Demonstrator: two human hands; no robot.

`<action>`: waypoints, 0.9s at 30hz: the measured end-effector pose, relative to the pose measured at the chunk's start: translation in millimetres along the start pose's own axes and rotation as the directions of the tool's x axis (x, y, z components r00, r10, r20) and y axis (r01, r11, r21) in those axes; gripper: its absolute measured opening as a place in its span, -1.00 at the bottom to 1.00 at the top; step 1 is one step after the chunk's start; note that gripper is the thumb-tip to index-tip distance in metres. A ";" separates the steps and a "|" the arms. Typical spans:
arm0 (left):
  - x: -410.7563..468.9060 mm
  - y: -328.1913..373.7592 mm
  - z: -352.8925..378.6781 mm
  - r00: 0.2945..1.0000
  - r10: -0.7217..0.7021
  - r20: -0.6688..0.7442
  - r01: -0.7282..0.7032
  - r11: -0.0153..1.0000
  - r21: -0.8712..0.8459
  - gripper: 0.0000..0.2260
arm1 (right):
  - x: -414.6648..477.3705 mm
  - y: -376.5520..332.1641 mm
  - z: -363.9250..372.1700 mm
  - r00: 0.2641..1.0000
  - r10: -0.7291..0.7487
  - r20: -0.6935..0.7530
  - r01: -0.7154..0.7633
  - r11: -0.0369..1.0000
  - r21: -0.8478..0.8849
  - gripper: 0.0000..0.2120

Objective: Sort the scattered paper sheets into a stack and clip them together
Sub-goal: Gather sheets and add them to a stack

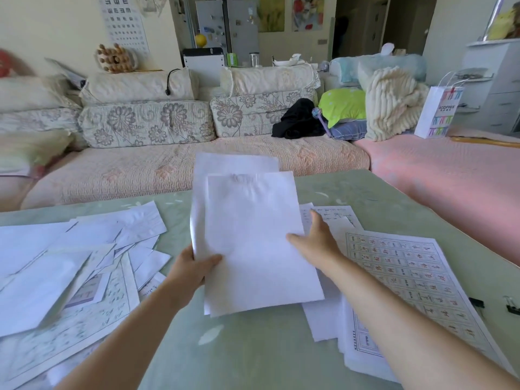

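My left hand (191, 267) pinches the left edge of a stack of blank sheets (253, 235) above the green table (253, 356); my right hand (318, 243) pinches its right edge. Loose sheets (70, 263) lie scattered alongside, binder clips (510, 305) far right.

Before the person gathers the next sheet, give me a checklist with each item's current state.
1. Left hand grips the held sheets at their left edge: ok.
2. Held sheets squared: not ok; the rear sheet sticks out at top and left.
3. Right hand free for a pickup: not ok; its thumb lies on the held sheets' right edge.
4. All sheets gathered: not ok; a left pile and right printed sheets lie on the table.
5. Binder clips at hand: ok; they sit at the table's right edge.
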State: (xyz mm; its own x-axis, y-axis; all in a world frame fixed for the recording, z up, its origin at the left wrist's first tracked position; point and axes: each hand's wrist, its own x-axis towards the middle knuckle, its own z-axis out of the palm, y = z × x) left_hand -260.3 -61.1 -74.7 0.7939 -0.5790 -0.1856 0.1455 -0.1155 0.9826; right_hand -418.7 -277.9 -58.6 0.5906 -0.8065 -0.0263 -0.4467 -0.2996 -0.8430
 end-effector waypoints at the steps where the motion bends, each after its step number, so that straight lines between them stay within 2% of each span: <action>1: -7.9 -2.2 -9.4 0.999 -0.007 0.038 0.008 1.000 -0.023 -0.66 | -1.3 -7.2 1.4 0.998 0.061 0.027 -0.065 0.984 0.165 -0.34; 2: -14.7 -3.4 -15.7 0.997 -0.018 0.070 0.019 0.999 -0.026 -0.64 | -2.4 -12.5 3.9 0.992 0.094 0.083 -0.114 0.952 0.284 -0.50; 3: -21.1 -3.3 -19.2 0.995 -0.029 0.096 0.031 0.999 -0.021 -0.66 | -4.2 -16.0 7.3 0.987 0.095 0.132 -0.132 0.942 0.308 -0.67; 4: -25.2 -2.3 -21.2 0.994 -0.047 0.101 0.049 0.999 -0.013 -0.71 | -7.1 -18.5 10.9 0.984 0.090 0.153 -0.130 0.952 0.277 -0.79; 5: -28.8 1.1 -20.8 0.994 -0.071 0.088 0.073 0.997 -0.010 -0.81 | -9.5 -18.9 15.7 0.985 0.089 0.145 -0.122 0.964 0.237 -0.82; 6: -29.7 4.5 -20.6 0.994 -0.098 0.049 0.098 0.995 0.002 -0.90 | -11.5 -18.1 20.2 0.987 0.089 0.133 -0.115 0.972 0.206 -0.82; 8: -21.9 5.6 -25.7 0.990 -0.125 -0.066 0.130 0.988 0.086 -0.87 | -15.2 -14.4 27.8 0.985 0.103 0.140 -0.130 0.971 0.199 -0.74; 10: -13.8 5.4 -32.8 0.982 -0.163 -0.100 0.177 0.972 0.153 -0.87 | -17.8 -10.5 29.4 0.979 0.128 0.158 -0.163 0.959 0.231 -0.73; 15: -7.6 0.0 -37.2 0.926 -0.346 0.150 0.329 0.936 0.130 -0.81 | -11.4 -1.5 23.3 0.979 0.195 0.060 -0.203 0.903 0.379 -0.87; 17: -10.1 2.9 -30.2 0.907 -0.364 0.212 0.349 0.931 0.107 -0.80 | -10.5 -2.5 18.4 0.985 0.169 0.040 -0.171 0.909 0.380 -0.92; 19: -8.9 6.2 -21.8 0.921 -0.324 0.217 0.310 0.946 0.094 -0.77 | -10.8 -4.3 14.7 0.990 0.126 0.060 -0.139 0.915 0.379 -0.94; 21: -1.5 3.4 -14.0 0.967 -0.202 0.158 0.190 0.978 0.088 -0.68 | -13.0 -6.4 12.0 0.980 0.120 0.156 -0.174 0.901 0.397 -0.90; 23: 1.4 3.3 -4.6 0.978 -0.150 0.145 0.135 0.985 0.105 -0.62 | -14.2 -7.0 8.0 0.953 0.147 0.265 -0.241 0.897 0.370 -0.66; 25: 1.5 5.2 6.7 0.967 -0.143 0.211 0.116 0.984 0.135 -0.76 | -5.9 0.5 2.4 0.933 0.186 0.308 -0.273 0.923 0.271 -0.25; 26: 0.9 8.0 13.4 0.959 -0.139 0.248 0.102 0.983 0.156 -0.80 | 0.7 5.1 -3.2 0.935 0.189 0.301 -0.264 0.935 0.235 -0.17; 27: 0.8 11.6 20.7 0.952 -0.131 0.275 0.085 0.981 0.174 -0.82 | 7.9 10.5 -11.5 0.941 0.186 0.282 -0.252 0.943 0.218 -0.21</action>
State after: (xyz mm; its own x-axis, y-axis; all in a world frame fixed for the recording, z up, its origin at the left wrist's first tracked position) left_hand -270.2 -79.6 -63.5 0.5748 -0.7582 -0.3078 0.1073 -0.3031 0.9469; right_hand -426.5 -293.3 -61.4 0.6619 -0.6715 -0.3330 -0.4235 0.0315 -0.9053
